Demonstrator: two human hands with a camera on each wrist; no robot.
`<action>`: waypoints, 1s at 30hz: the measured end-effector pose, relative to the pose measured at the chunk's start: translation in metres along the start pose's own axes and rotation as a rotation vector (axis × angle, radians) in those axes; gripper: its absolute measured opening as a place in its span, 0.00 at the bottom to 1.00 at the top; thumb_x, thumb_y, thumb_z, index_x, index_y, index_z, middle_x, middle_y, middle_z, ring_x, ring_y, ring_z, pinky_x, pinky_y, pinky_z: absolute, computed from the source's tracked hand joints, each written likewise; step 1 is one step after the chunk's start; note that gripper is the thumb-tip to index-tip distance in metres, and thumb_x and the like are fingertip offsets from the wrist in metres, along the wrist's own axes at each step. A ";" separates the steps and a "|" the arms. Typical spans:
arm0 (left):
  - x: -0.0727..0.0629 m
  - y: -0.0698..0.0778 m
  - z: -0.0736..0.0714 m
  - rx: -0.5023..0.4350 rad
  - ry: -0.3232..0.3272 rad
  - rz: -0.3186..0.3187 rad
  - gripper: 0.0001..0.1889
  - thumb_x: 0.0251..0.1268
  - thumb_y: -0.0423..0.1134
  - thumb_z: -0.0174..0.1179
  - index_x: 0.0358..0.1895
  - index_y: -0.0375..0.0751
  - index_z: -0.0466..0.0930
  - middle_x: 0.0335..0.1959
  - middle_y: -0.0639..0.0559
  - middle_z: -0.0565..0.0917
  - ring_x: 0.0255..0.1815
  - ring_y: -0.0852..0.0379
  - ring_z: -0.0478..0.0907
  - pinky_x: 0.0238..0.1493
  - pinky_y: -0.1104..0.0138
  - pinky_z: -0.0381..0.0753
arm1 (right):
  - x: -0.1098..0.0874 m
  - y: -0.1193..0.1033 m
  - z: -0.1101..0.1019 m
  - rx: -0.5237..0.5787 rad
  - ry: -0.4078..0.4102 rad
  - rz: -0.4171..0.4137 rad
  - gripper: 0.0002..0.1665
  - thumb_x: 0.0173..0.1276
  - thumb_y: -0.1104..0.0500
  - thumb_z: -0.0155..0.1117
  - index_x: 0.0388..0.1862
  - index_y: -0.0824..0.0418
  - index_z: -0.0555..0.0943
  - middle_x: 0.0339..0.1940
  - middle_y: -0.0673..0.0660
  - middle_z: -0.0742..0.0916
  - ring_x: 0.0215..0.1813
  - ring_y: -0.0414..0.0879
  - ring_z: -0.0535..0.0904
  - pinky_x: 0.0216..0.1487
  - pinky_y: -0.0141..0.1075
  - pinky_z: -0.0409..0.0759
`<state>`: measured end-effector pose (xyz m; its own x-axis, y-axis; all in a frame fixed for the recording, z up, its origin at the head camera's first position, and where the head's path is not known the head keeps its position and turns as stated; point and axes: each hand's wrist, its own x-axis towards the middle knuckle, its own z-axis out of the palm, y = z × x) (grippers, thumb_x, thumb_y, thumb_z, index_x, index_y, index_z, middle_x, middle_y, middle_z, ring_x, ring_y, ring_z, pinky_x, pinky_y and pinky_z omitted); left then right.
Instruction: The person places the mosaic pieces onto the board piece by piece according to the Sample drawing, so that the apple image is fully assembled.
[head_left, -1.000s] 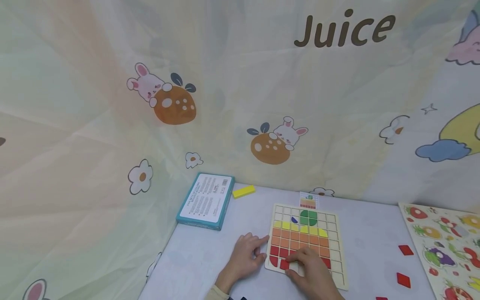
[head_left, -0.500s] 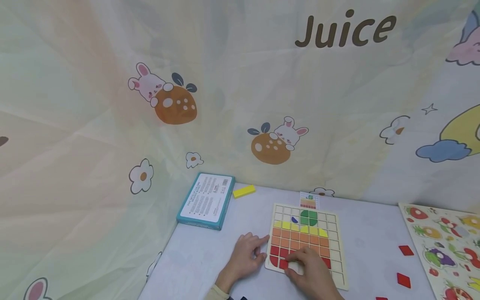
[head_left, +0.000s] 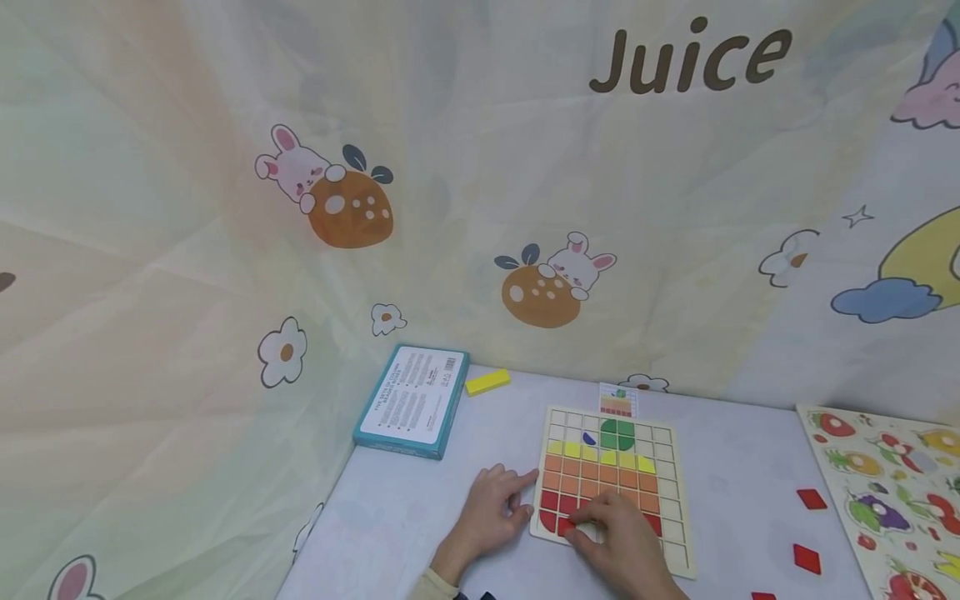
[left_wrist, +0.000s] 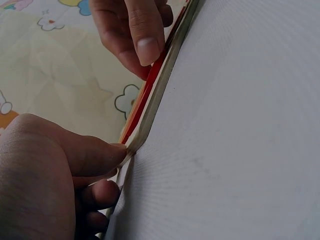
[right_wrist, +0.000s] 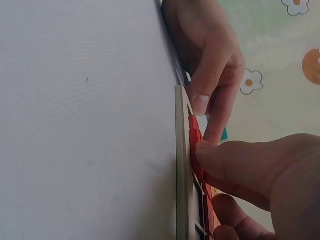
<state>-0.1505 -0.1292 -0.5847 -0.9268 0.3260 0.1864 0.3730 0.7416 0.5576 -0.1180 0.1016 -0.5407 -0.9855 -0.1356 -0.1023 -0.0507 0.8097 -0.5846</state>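
Note:
The pegless wooden grid board [head_left: 677, 533] lies on the table, with red, orange, yellow and green tiles in its cells and one small blue piece. My right hand [head_left: 622, 543] pinches a red square tile [head_left: 566, 528] between thumb and fingers at the board's near row, beside a rounded red corner tile [head_left: 548, 521]. In the right wrist view that red tile [right_wrist: 194, 150] stands slightly proud of the board's rim, under my thumb. My left hand [head_left: 486, 512] touches the board's left edge with a straight index finger and its thumb, the thumb at the near corner in the left wrist view.
Loose red tiles [head_left: 807, 559] lie to the right of the board. Beyond them is a fruit picture board [head_left: 840, 458]. A small pattern card [head_left: 618, 401] sits behind the grid. A teal box [head_left: 408, 396] and a yellow block [head_left: 487, 382] are at the back left.
The right hand and the red tile have shifted slightly left, toward the rounded corner tile. The left hand stays at the board's edge.

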 end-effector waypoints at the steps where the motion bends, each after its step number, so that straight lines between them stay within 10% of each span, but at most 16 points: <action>1: 0.000 0.000 0.000 -0.001 0.001 0.000 0.26 0.66 0.45 0.68 0.68 0.56 0.84 0.22 0.70 0.69 0.30 0.72 0.59 0.40 0.75 0.60 | 0.000 0.000 0.000 -0.005 0.002 -0.004 0.10 0.57 0.51 0.85 0.37 0.40 0.92 0.38 0.41 0.78 0.44 0.41 0.71 0.49 0.39 0.74; 20: -0.001 0.000 -0.001 -0.009 -0.013 -0.005 0.25 0.67 0.45 0.68 0.68 0.56 0.84 0.22 0.69 0.69 0.29 0.72 0.59 0.39 0.74 0.60 | 0.001 -0.004 -0.001 -0.055 -0.009 0.001 0.12 0.57 0.51 0.85 0.40 0.43 0.93 0.35 0.42 0.80 0.41 0.41 0.71 0.46 0.38 0.76; 30: -0.002 0.001 0.002 -0.042 -0.015 -0.014 0.25 0.66 0.44 0.68 0.68 0.55 0.84 0.22 0.68 0.70 0.30 0.73 0.59 0.39 0.75 0.60 | -0.004 0.030 -0.027 0.125 0.023 0.075 0.10 0.63 0.48 0.81 0.44 0.41 0.92 0.39 0.41 0.84 0.45 0.40 0.75 0.45 0.34 0.78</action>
<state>-0.1481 -0.1281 -0.5858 -0.9309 0.3249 0.1666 0.3578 0.7207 0.5938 -0.1198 0.1420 -0.5363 -0.9893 -0.0632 -0.1317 0.0422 0.7393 -0.6721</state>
